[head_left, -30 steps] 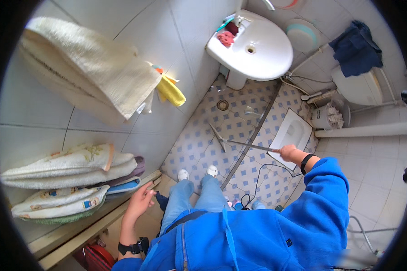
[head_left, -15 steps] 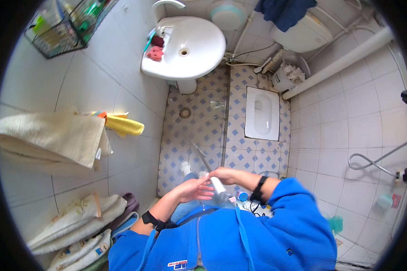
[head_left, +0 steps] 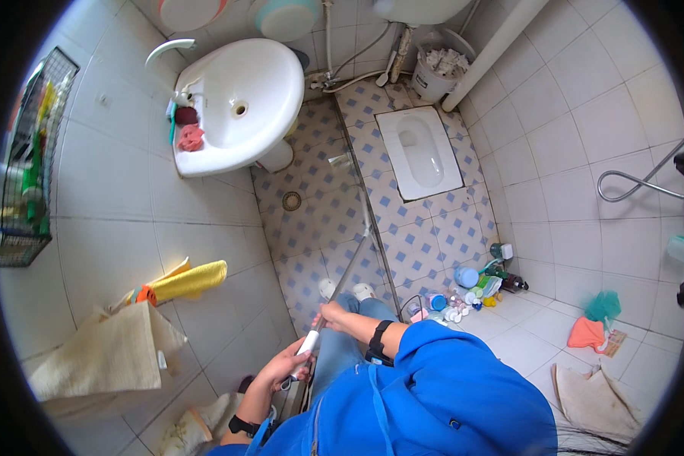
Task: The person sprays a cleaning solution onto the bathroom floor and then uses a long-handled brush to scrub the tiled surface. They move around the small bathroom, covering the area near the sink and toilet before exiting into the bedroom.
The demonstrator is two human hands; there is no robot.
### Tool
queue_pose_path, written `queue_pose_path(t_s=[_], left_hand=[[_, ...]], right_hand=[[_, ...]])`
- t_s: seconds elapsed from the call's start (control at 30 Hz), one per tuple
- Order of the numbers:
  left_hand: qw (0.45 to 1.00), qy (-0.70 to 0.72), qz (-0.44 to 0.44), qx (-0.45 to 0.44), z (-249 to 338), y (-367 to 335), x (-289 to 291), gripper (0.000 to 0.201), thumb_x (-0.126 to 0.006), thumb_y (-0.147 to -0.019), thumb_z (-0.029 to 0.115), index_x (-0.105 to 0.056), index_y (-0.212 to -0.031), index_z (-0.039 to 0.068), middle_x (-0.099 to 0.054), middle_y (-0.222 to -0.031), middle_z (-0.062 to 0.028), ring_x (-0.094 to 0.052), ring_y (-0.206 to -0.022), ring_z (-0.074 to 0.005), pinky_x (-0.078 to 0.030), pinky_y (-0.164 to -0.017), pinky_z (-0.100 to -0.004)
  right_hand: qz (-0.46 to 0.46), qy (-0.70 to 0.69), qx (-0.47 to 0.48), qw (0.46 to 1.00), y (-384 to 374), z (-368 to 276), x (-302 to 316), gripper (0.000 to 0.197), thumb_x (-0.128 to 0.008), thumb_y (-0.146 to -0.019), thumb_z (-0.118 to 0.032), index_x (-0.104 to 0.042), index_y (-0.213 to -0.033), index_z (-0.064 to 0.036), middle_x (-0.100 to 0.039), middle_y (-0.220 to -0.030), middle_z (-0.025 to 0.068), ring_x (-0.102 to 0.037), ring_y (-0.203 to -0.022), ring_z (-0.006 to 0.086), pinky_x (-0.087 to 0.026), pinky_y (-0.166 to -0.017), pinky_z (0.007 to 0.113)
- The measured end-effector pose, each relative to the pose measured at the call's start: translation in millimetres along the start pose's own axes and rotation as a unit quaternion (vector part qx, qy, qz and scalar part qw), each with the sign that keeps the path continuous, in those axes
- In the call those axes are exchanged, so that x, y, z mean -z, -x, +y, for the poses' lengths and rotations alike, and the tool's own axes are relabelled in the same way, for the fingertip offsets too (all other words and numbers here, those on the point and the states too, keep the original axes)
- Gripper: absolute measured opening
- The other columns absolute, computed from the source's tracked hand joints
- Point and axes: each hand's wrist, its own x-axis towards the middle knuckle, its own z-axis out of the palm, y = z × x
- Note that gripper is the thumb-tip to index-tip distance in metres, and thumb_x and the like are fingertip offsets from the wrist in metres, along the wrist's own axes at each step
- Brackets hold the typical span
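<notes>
A long slim grey pole with a white handle (head_left: 308,343) slants from my body to the tiled floor. My left hand (head_left: 287,362) is closed round the handle's lower end, where a small loop hangs. Farther up, my right hand (head_left: 330,314) grips the pole (head_left: 349,266) just beyond the white part. The pole's far end lies near the dark strip (head_left: 376,254) that divides the floor; a pale, partly see-through piece there is too blurred to name. My shoes (head_left: 363,291) stand beside the pole.
A white sink (head_left: 262,95) is at the far left, a squat toilet (head_left: 420,152) beyond the strip. A bin of paper (head_left: 435,78) stands behind it. Several bottles (head_left: 471,285) crowd the right ledge. Towels (head_left: 114,353) and a wire basket (head_left: 32,159) hang on the left wall.
My view has turned and shifted rightward, bringing the bottles into sight. My left hand, earlier with fingers spread, has closed on the white handle; both hands now sit lower left.
</notes>
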Motion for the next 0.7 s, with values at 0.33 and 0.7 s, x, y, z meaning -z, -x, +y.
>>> queue_pose_path(t_s=[0.33,0.7], left_hand=[[0.896,-0.342,0.276,-0.056,22.6,-36.2,75.6,0.044,-0.064,-0.093,0.026,-0.057,-0.136,0.018,-0.069,-0.083,-0.0115,-0.06,-0.067,-0.0126,-0.049,-0.065,-0.0313],[0.845,-0.407,0.332,-0.103,112.3,38.0,97.6,0.043,-0.064,-0.091,0.024,-0.06,-0.132,0.014,-0.068,-0.086,-0.017,-0.066,-0.073,-0.0226,-0.051,-0.065,-0.034]], right_hand=[[-0.076,0.573,0.183,0.795,-129.2,5.9,-39.2,0.02,-0.055,-0.079,-0.008,-0.069,-0.064,-0.0045,-0.065,-0.059,0.0113,-0.063,-0.051,0.0205,-0.048,-0.046,0.036],[-0.005,0.179,0.075,0.981,-81.9,-67.6,-163.9,0.036,-0.04,-0.099,-0.025,-0.054,-0.096,0.008,-0.063,-0.07,0.0169,-0.059,-0.046,0.0233,-0.044,-0.034,0.033]])
